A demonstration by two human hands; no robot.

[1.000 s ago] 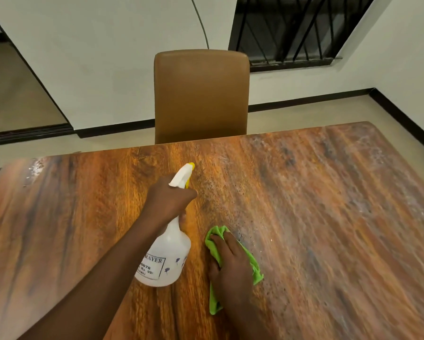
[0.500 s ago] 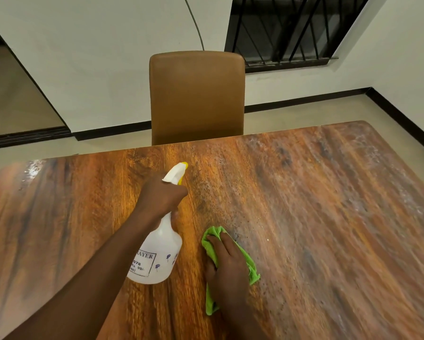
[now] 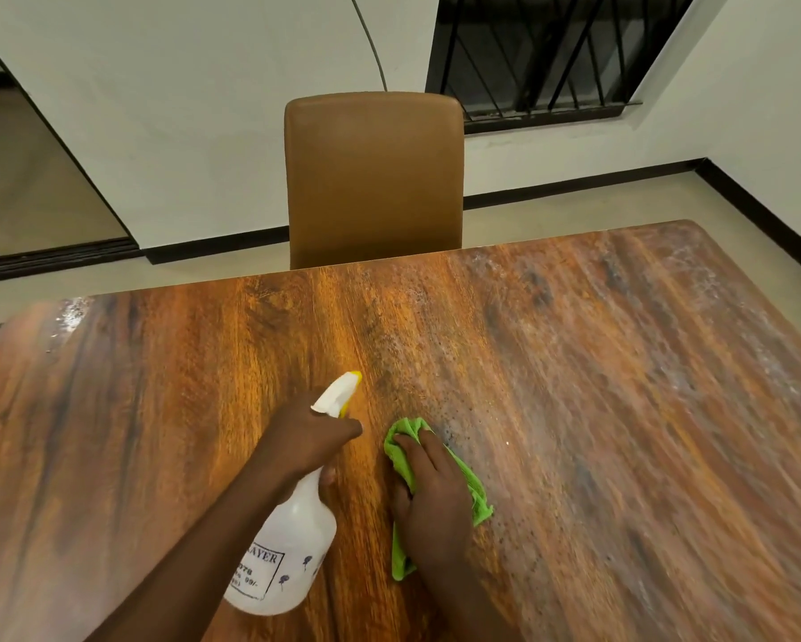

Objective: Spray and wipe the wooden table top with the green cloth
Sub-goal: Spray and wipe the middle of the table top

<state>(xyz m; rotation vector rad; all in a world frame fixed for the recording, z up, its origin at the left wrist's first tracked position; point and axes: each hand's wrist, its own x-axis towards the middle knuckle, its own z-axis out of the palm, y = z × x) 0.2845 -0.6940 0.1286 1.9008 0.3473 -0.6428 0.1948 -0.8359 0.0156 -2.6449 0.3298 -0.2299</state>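
- Head view: the left hand (image 3: 306, 437) gripped the neck of a white spray bottle (image 3: 287, 549), fingers curled round it. The bottle was tilted, with its yellow-tipped nozzle (image 3: 343, 391) aimed toward the far side.
- The right hand (image 3: 431, 498) lay with fingers extended, pressing the green cloth (image 3: 479, 495) onto the wooden table top (image 3: 620, 410), just right of the bottle.
- Droplets (image 3: 440, 410) speckled the wood beyond and right of the cloth.
- A tan chair (image 3: 374, 178) stood at the far edge.

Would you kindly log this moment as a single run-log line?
left hand grips spray bottle, nozzle forward | right hand presses green cloth flat on table top | spray droplets ahead of cloth
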